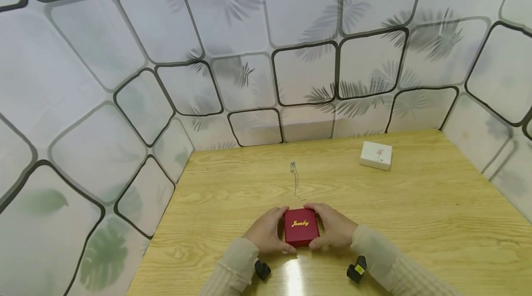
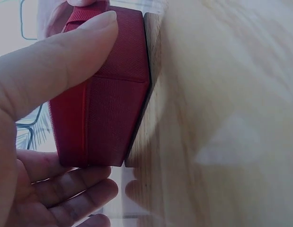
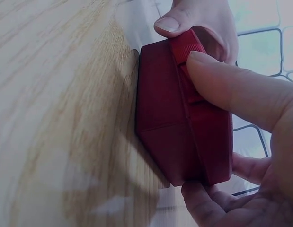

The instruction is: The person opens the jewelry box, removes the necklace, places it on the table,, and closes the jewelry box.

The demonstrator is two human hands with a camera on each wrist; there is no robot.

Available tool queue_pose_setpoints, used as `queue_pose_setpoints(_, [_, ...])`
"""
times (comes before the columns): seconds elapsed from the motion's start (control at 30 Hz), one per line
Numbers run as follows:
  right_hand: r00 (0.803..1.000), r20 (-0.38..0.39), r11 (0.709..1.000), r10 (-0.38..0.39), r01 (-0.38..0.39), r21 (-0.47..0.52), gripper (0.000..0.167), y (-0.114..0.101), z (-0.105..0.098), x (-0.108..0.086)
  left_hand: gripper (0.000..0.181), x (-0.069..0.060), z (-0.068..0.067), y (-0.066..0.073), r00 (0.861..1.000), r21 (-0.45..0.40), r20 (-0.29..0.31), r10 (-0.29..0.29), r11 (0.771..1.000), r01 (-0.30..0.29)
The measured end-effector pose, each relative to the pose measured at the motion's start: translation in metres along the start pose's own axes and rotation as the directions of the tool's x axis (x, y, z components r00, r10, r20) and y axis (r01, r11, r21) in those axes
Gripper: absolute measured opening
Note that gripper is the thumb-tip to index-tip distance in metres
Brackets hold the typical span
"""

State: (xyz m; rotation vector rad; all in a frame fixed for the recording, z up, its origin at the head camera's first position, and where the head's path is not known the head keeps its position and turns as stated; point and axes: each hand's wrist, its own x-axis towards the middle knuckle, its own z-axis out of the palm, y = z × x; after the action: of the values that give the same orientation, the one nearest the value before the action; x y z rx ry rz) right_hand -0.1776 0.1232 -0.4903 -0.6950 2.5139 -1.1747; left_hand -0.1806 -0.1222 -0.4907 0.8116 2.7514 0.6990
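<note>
The red jewelry box sits on the surface between the left hand and the right hand, each gripping one side and neither plainly nearer; almost square, it shows no clear long axis.

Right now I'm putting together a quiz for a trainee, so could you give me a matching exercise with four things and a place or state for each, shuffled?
1. Red box
2. White box
3. Silver chain
4. Left hand

A. Stretched out thinly on the table
B. Gripping one side of a box
C. Gold lettering on its top
D. Near the table's far edge, toward the right

Pairs: 1-C, 2-D, 3-A, 4-B
</note>
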Motion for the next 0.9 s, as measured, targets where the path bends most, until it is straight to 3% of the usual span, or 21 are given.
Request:
queue_pose_setpoints(0.5, [0.998, 0.055, 0.999, 0.031, -0.032, 0.009, 0.095, 0.0052, 0.0038, 0.0006, 0.112, 0.0001, 0.0051, 0.0017, 0.999, 0.069, 0.034, -0.002, 0.998, -0.001])
queue_pose_setpoints(0.9, [0.998, 0.044, 0.999, 0.036, -0.036, -0.013, 0.097, 0.0055, 0.0041, 0.0021, 0.112, 0.0029, 0.004, 0.0, 1.0, 0.181, 0.013, 0.026, 0.983, -0.028])
